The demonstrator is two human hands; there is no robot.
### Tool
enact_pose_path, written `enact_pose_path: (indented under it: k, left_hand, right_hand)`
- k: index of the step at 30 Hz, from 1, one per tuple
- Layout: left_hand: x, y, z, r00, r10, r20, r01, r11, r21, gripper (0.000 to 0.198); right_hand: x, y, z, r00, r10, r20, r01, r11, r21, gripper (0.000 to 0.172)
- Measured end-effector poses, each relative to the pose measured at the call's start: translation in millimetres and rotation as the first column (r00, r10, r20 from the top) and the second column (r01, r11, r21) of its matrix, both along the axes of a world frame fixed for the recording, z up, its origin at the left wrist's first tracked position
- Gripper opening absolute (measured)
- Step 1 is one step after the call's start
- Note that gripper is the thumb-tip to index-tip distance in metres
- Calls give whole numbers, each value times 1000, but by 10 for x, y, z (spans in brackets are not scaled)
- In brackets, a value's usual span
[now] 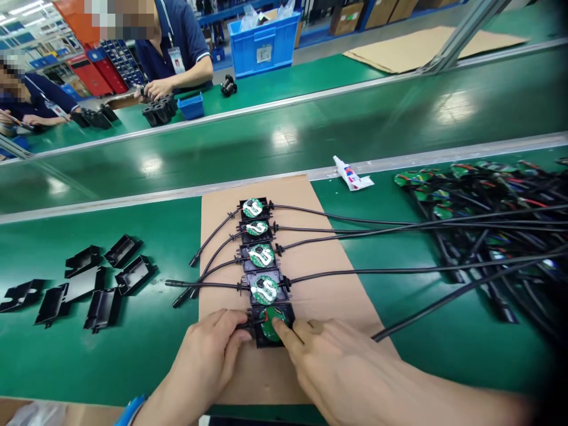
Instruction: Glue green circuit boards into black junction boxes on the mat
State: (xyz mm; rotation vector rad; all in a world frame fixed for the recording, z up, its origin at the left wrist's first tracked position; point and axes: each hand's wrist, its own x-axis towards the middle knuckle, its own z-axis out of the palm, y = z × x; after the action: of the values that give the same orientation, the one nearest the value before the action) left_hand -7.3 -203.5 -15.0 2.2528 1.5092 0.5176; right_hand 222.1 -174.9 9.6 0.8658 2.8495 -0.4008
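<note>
At six o'clock on the cardboard sheet (337, 302), two hands meet on one black housing (261, 342).
Green bench (146, 331) runs wide; cabled pile (488, 236) heaped at three o'clock, empty shells (89, 284) at nine (both handy, I'd say). Four filled housings (260, 254) queue toward twelve, cables fanned aside so they sit flat. Left hand (208, 355) pinches the housing's left edge, steadying it; right hand (337, 361) stays unclenched, index fingertip (281, 330) pressing the round green board (266, 331) inside.
</note>
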Motion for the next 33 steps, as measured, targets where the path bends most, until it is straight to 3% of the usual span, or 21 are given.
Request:
enact_pose_path:
  k: [4, 11, 16, 20, 23, 25, 27, 30, 33]
  left_hand:
    - [0, 2, 39, 1000, -8, -16, 8, 1000, -16, 17]
    - [113, 19, 94, 999, 20, -38, -22, 999, -42, 17]
    - [130, 77, 69, 978, -17, -208, 22, 1000, 22, 24]
    - [202, 288, 199, 912, -82, -403, 24, 989, -146, 19]
    - [221, 392, 312, 890, -127, -438, 9, 965, -261, 19]
    - [198, 340, 321, 909, -85, -408, 14, 985, -174, 17]
    - [168, 194, 253, 932, -22, -363, 34, 999, 27, 21]
    - [167, -87, 62, 938, -41, -343, 142, 951, 274, 42]
    - [236, -269, -77, 906, -54, -421, 212, 917, 338, 50]
  right_hand:
    - [-10, -33, -72, 1000, 29, -3, -29, 999, 41, 65]
    - [-1, -26, -99, 998, 22, -62, -18, 998, 61, 62]
    - [-9, -17, -97, 993, 17, -115, -7, 996, 87, 55]
    - [-14, 4, -93, 992, 25, -126, -14, 996, 87, 49]
    - [-14, 17, -79, 995, 40, -93, -33, 997, 72, 50]
    - [-16, 18, -69, 996, 34, -88, -28, 997, 69, 49]
    - [-22, 11, -67, 995, 22, -101, -15, 997, 71, 46]
    - [-38, -8, -92, 992, 3, -128, 4, 998, 59, 46]
    - [-45, -11, -117, 989, -22, -148, 24, 1000, 8, 50]
